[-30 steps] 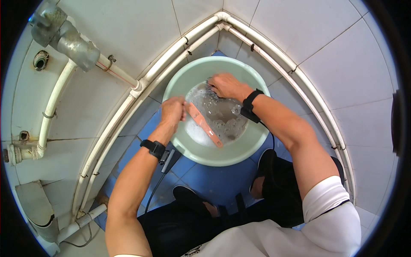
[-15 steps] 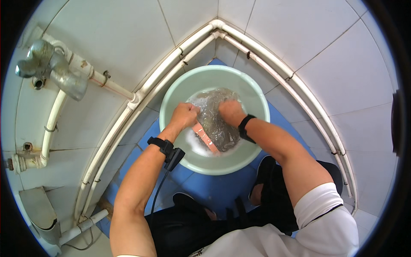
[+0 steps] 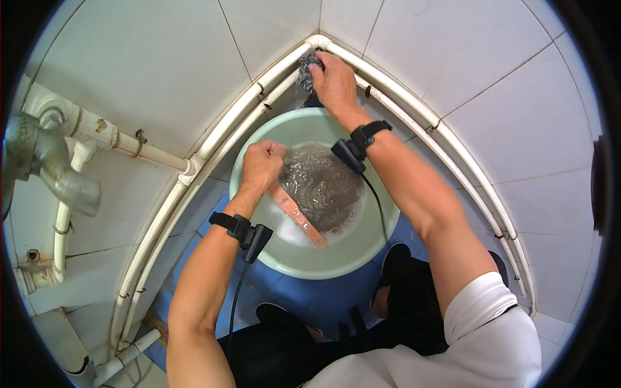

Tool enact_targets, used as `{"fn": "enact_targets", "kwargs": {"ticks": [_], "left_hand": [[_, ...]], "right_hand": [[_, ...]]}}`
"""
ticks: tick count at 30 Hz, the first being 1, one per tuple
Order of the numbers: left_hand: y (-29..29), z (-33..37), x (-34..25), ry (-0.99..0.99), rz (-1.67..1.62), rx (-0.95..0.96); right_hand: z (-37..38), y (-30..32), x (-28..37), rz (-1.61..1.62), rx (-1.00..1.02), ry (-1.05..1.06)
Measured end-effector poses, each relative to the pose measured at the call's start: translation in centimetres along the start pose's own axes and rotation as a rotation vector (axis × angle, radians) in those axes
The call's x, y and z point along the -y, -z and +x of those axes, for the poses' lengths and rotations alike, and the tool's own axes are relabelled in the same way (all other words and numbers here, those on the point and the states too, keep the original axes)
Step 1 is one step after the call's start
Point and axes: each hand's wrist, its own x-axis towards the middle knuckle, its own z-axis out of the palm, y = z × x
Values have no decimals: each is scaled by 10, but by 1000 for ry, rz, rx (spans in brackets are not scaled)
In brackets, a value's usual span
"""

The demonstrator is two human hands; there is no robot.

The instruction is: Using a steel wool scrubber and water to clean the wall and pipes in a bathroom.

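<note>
In the light green basin [image 3: 365, 258], foam floats on murky grey water [image 3: 330, 191]. My left hand [image 3: 261, 168] is closed at the basin's left side, gripping a flat pink handle [image 3: 297, 216] with a hole in its lower end. The handle slants down over the foam; what its upper end joins is hidden. Beyond the far rim, in the wall corner, my right hand [image 3: 336, 85] holds a grey steel wool scrubber [image 3: 308, 74], its fingers curled around it next to the white pipes.
White pipes [image 3: 424, 107] run along both tiled walls and meet in the corner. A metal tap [image 3: 68, 165] juts out at the left. Under the basin lies a blue floor [image 3: 284, 291]. Black cables [image 3: 238, 304] hang from both wrist straps, one crossing into the basin.
My right hand has risen out of the water and gone to the far corner, where the scrubber now shows in it. My left hand has shifted slightly left, still gripping the pink handle.
</note>
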Motion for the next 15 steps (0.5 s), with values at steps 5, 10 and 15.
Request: {"fn": "enact_targets", "kwargs": {"ticks": [5,10,15], "left_hand": [[-1,-7,-21,-17,-29,3],[2,-1,-3,-44,-13,-22],[6,-7,-24,-2,-45,-11]], "right_hand": [[-4,-24,-5,-165,74,31],[-38,-44,40,-50,289,367],[4,-10,-2,-178,184,232]]}}
